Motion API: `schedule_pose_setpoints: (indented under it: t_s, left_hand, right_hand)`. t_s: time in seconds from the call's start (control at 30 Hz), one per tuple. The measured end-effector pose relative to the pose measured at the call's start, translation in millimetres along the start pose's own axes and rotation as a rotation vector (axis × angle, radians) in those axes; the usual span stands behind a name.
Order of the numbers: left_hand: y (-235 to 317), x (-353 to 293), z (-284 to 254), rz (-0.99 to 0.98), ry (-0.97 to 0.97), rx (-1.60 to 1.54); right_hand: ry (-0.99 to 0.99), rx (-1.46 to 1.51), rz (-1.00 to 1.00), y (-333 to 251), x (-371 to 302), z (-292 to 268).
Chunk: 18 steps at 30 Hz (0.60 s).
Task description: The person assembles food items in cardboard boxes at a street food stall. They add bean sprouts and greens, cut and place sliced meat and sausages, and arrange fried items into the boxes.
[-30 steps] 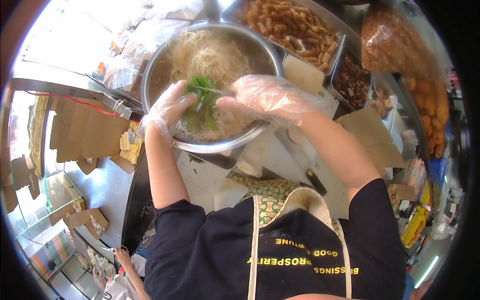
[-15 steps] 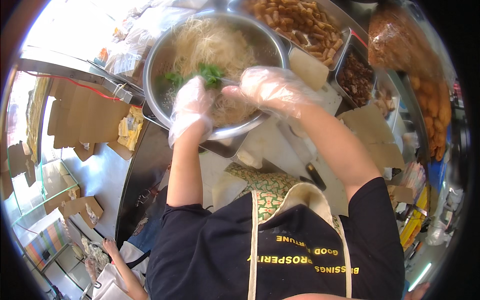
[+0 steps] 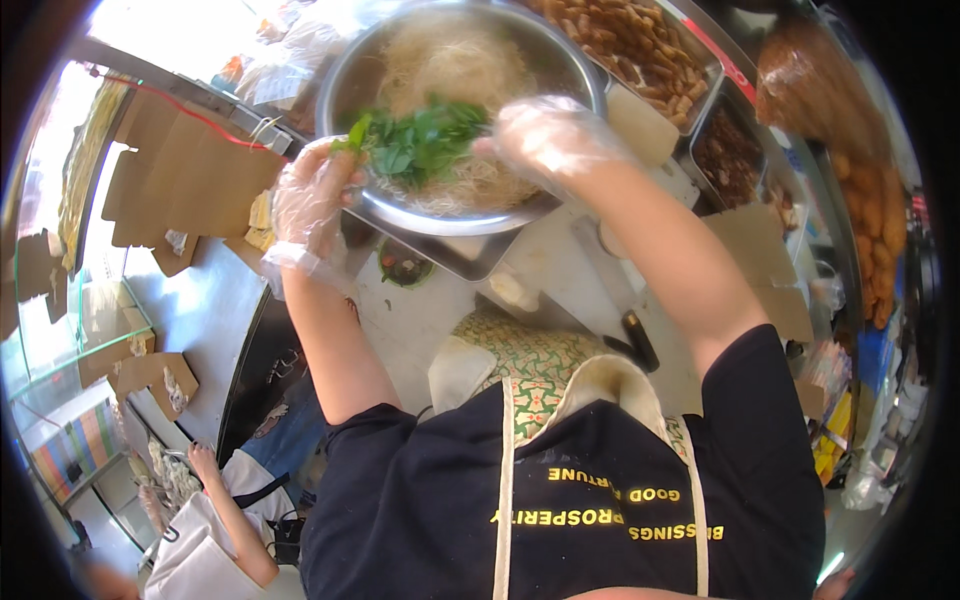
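Note:
A large metal bowl (image 3: 440,226) holds pale thin noodles (image 3: 450,65), with a heap of green leaves (image 3: 425,145) on top. Both my hands wear clear plastic gloves. At the bowl's left rim, my left hand (image 3: 315,195) is closed, a few leaves showing at its fingertips. My right hand (image 3: 555,138) hangs over the right side of the bowl, fingers drawn together beside the leaves; what they hold, if anything, is hidden.
A black-handled knife (image 3: 637,340) lies on the worktop right of the patterned cloth. Trays of brown fried pieces (image 3: 650,55) and dark chopped food (image 3: 728,155) stand at the far right. A small green-rimmed bowl (image 3: 405,265) sits below the large one. Another person's arm (image 3: 235,515) shows lower left.
My left hand has moved left from over the noodles to the bowl's rim. Many more green leaves now lie spread on the noodles. The right hand stays over the bowl's right side.

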<state>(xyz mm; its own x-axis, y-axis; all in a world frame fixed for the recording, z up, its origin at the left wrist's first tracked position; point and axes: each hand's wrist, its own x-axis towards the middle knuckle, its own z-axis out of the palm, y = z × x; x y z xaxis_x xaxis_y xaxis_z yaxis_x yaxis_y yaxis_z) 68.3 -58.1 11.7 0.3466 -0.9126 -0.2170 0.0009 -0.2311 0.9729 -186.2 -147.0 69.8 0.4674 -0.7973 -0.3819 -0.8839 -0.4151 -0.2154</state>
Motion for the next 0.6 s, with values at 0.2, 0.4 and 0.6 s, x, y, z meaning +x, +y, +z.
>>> schedule_pose_setpoints:
  t_s: [0.2,0.4,0.6]
  left_hand:
    - [-10.1,-3.4,0.0,-0.038,-0.002,-0.151]
    - [-6.0,18.0,46.2,0.022,-0.147,-0.244]
    - [-15.0,24.5,67.2,-0.02,-0.134,-0.049]
  right_hand:
    - [-0.073,-0.095,0.022,11.0,-20.2,-18.5]
    - [-0.145,0.251,-0.132,27.9,2.5,-2.7]
    - [-0.05,0.207,-0.091,19.5,12.7,17.9]
